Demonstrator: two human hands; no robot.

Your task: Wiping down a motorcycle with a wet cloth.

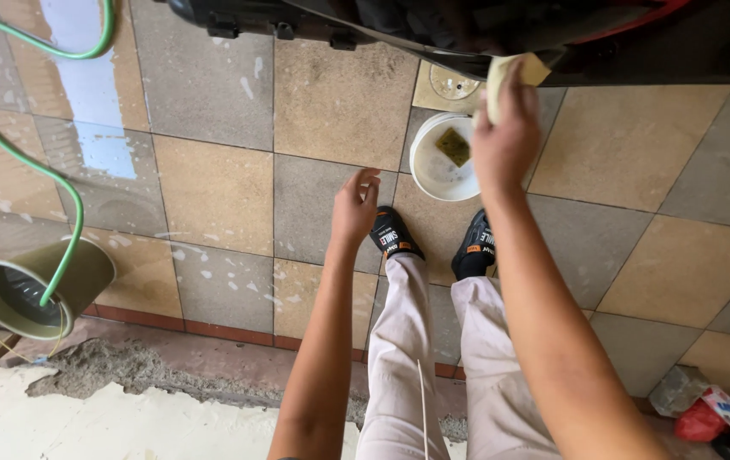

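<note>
My right hand (503, 140) is raised and grips a pale yellow sponge (508, 75), pressing it against the dark lower edge of a vehicle body (433, 34) at the top of the view. My left hand (354, 207) hangs free above the tiled floor, fingers loosely apart, holding nothing. Just below the right hand a white bucket (426, 166) stands on the tiles with a yellow-green scrub pad (452, 146) lying inside it. My legs in light trousers and black shoes (395, 233) stand right behind the bucket.
A green hose (65, 183) snakes across the wet tiles at left into an olive bucket (37, 290). A round floor drain (452, 84) sits beyond the white bucket. Broken concrete edges the tiles near me; plastic wrappers (709, 409) lie at bottom right.
</note>
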